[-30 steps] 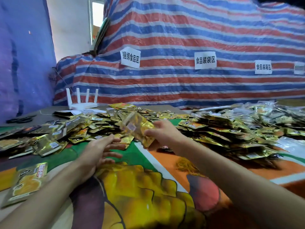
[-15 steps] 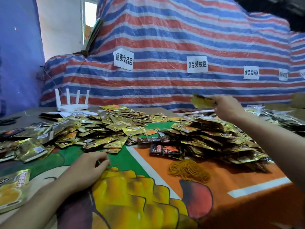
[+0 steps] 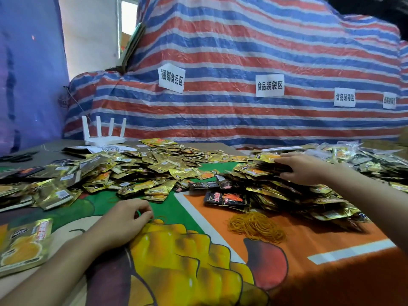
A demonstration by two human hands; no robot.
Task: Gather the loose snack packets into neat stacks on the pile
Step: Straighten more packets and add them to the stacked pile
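Four white paper signs are fixed to the striped tarpaulin behind the table's far edge. The first sign can be read as 捆绑食品区, the second sign as 食品装袋区, and the third sign as 食品装箱区. The fourth sign is cut off and too blurred to be read. Printing is carried on the gold snack packets, but it is too small to be made out. Red lettering is seen on a few black packets near the table's middle, and it is likewise illegible.

The right hand is laid on top of the pile towards the table's right edge. A thin stack of gold packets is gripped there, with the fingers stretched over it and the thumb set against its near side.

The left hand is rested on the printed table cover near the front edge, knuckles up, with all fingers curled in and the tips drawn together. Whether anything is pinched between them cannot be told.

Loose gold packets are spread across the left half and far middle of the table. A heap of orange rubber bands is found just in front of the pile. A white router is stood near the far left corner.
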